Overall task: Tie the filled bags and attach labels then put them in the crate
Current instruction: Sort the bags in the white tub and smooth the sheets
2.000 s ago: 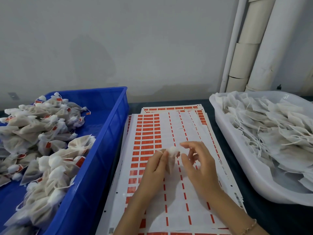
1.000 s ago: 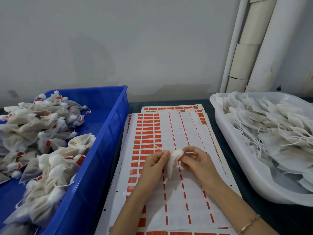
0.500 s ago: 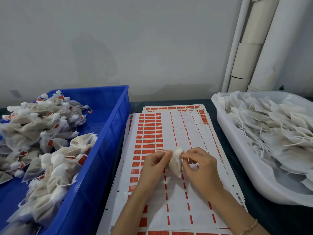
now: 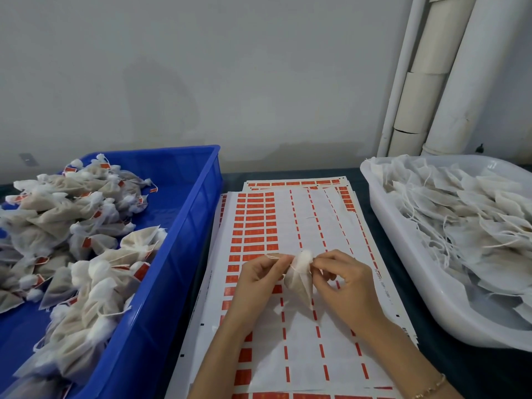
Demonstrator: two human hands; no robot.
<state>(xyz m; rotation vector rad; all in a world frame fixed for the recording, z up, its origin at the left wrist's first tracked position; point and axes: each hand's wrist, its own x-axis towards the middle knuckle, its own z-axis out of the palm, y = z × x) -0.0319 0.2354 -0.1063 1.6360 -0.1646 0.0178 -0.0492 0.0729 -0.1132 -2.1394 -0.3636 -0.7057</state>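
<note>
A thin bracelet circles my right wrist at the bottom edge, at five o'clock from my hands. Above it, my left hand and right hand meet over a stack of label sheets. Each hand's curled fingertips are pinched on the gathered neck of one small filled bag, which hangs between them with its point toward six o'clock. A loose end of string lies across my left fingertips. On the top sheet, rows of red labels remain at eleven o'clock from the bag. At nine o'clock the blue crate holds a heap of tied bags with red tags. At three o'clock a white tub is piled with flat bags, their strings loose. Both containers and the sheets sit on a dark table. Farther back, at one o'clock, white pipes run up the grey wall.
</note>
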